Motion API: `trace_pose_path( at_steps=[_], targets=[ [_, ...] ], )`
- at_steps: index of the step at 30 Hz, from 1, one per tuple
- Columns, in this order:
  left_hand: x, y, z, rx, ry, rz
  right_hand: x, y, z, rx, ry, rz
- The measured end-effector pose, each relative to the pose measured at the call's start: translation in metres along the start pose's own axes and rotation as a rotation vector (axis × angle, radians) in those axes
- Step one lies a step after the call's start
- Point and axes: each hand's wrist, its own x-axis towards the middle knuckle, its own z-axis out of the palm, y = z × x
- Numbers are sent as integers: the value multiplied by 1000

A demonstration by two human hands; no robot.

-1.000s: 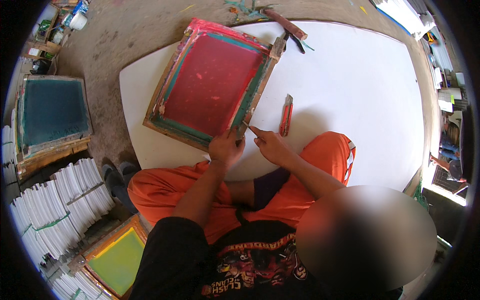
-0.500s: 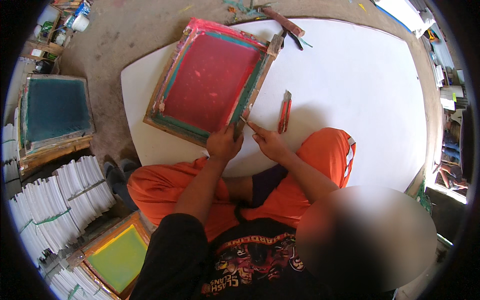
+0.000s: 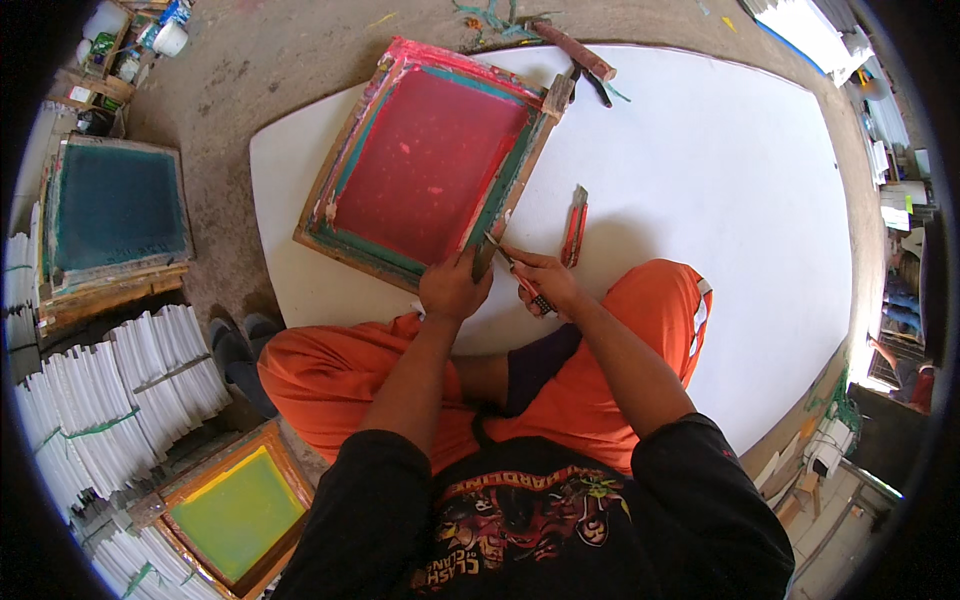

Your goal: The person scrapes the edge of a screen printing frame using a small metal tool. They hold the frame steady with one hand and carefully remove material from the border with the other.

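Observation:
A wooden screen-printing frame with red mesh and a green border lies tilted on the white board, its near corner towards me. My left hand grips that corner, fingers wrapped over the wood. Beside it, my right hand is closed on a slim metal-tipped tool with a red and black handle. The tool's tip meets the right side rail of the frame, close to my left fingers. A red utility knife lies loose on the board, just beyond my right hand.
I sit cross-legged on the white board. Pliers and a brown rod-like piece lie past the frame's far corner. Left of me are a dark green screen, stacked white sheets and a yellow-green screen.
My right hand has turned and shifted slightly right, so the tool's red and black handle now shows. The left hand keeps its grip on the frame. The whole view has shifted a little.

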Motion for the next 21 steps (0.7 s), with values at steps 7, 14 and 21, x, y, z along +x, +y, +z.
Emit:
trace_pose_path(
  at_steps=[7, 14, 21],
  targets=[
    [-1, 2, 7, -23, 106, 7, -18, 2, -4, -701, 191, -299],
    [0, 3, 5, 25, 135, 0, -44, -21, 27, -1088, 360, -216],
    [-2, 4, 7, 67, 128, -36, -38, -9, 31, -1098, 428, -258]
  ],
)
